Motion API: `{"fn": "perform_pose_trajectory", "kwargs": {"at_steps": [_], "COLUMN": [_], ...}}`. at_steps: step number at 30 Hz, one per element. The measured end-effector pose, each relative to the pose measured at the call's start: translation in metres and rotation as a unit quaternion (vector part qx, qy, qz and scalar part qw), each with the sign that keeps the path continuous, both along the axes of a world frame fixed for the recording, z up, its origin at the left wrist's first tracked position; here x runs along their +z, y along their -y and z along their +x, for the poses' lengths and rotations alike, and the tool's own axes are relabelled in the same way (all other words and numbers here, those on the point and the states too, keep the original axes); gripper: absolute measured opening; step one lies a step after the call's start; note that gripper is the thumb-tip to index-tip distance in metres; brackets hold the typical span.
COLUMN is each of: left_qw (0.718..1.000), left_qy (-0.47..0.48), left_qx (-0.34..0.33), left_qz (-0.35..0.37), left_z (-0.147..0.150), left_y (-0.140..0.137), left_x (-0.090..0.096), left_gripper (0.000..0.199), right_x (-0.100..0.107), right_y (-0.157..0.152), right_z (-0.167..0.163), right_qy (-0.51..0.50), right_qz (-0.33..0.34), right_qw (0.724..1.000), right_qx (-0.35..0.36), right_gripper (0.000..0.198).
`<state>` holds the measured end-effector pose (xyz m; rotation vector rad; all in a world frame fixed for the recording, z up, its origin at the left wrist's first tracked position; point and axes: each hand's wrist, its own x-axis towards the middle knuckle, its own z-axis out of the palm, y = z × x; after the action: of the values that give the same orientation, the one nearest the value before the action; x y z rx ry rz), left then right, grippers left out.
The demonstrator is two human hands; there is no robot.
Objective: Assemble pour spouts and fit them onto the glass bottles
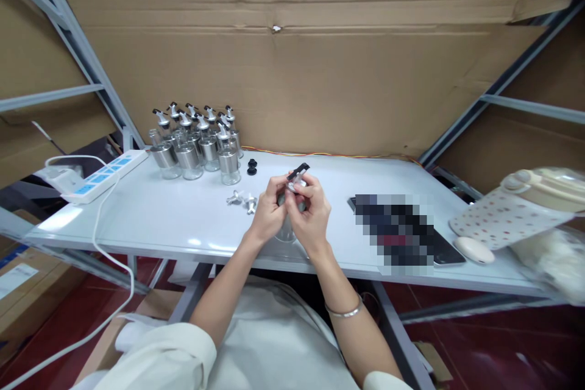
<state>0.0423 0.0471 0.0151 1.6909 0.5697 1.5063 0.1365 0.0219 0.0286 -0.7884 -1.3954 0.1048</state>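
Note:
Close to the front edge of the table, my left hand (269,210) and my right hand (312,210) meet with fingers closed around a silver pourer spout (296,181) with a black flip cap. Directly under them a clear glass bottle (286,231) stands on the table; my hands cover its neck, so I cannot tell how far the spout sits in it. Left of my hands lie loose silver spout parts (242,200). Behind those are small black stoppers (251,167).
Several glass bottles with steel bands (209,149), most topped with spouts, are grouped at the back left. A white power strip (107,177) lies at the left edge. On the right are a dark, pixelated flat device (445,251), a round cream object (474,250) and a dotted jug (489,219).

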Motion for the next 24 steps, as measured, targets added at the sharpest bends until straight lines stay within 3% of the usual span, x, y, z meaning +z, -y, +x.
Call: {"fn": "perform_pose_trajectory", "kwargs": {"at_steps": [11,16,19,22,24], "left_qw": [0.999,0.999,0.997,0.992,0.991], "left_qy": [0.008,-0.018,-0.022,-0.022,-0.027], "left_qx": [0.014,0.037,0.079,0.119,0.13], "left_qz": [0.03,0.012,-0.006,-0.028,-0.035], "left_z": [0.004,0.002,0.004,0.007,0.009], "left_y": [0.007,0.011,0.013,0.014,0.013], "left_x": [0.006,0.015,0.022,0.025,0.024], "left_gripper": [0.039,0.038,0.039,0.042,0.043], "right_x": [-0.007,-0.004,-0.003,0.002,0.005], "right_y": [0.002,0.007,0.008,0.005,0.001], "right_z": [-0.003,-0.009,-0.012,-0.013,-0.011], "right_qy": [0.006,-0.03,-0.11,-0.195,-0.197], "right_qz": [0.007,-0.048,-0.085,-0.17,-0.229], "right_qw": [1.0,0.996,0.985,0.96,0.947], "right_qx": [0.023,0.07,0.104,0.106,0.108], "right_gripper": [0.026,0.022,0.032,0.034,0.035]}}
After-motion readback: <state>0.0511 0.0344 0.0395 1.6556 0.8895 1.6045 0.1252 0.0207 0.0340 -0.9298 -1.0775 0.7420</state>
